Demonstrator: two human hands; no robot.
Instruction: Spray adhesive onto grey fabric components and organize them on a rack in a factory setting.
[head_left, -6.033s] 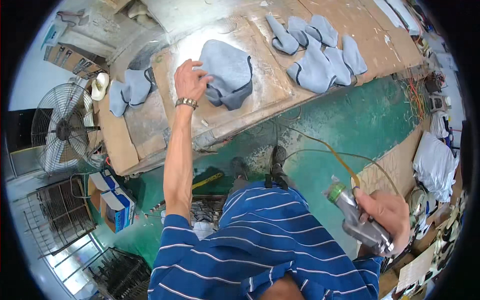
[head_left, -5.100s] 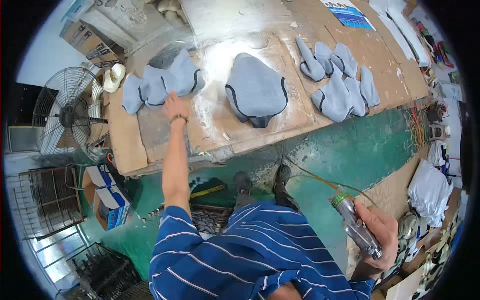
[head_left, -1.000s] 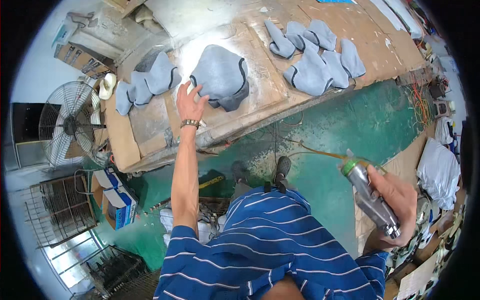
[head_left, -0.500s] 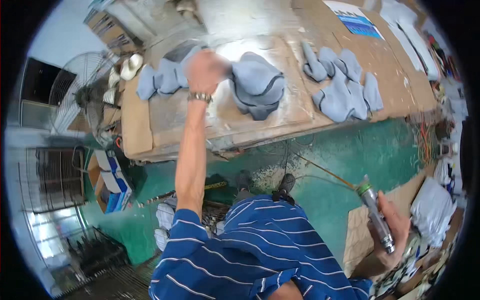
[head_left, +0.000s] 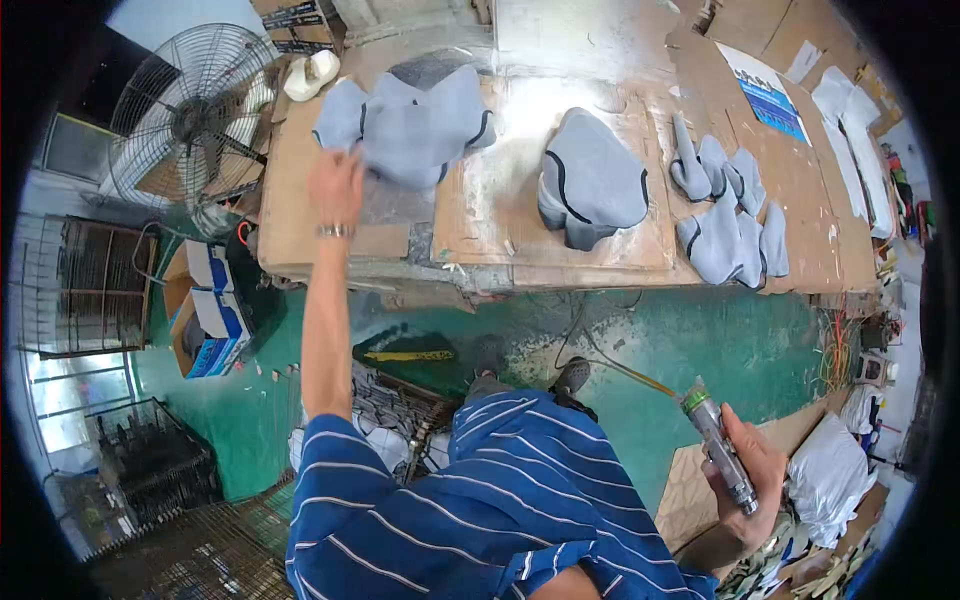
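Left hand (head_left: 335,187) moved leftward to grey pieces (head_left: 410,130); tool (head_left: 720,449) in right hand (head_left: 757,468)

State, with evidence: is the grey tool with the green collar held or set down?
Held: the right hand grips the grey tool, apart from the cardboard-covered table.

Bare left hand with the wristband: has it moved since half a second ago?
Yes, the left hand has moved left, closer to the round, dark metal wire-cage fan.
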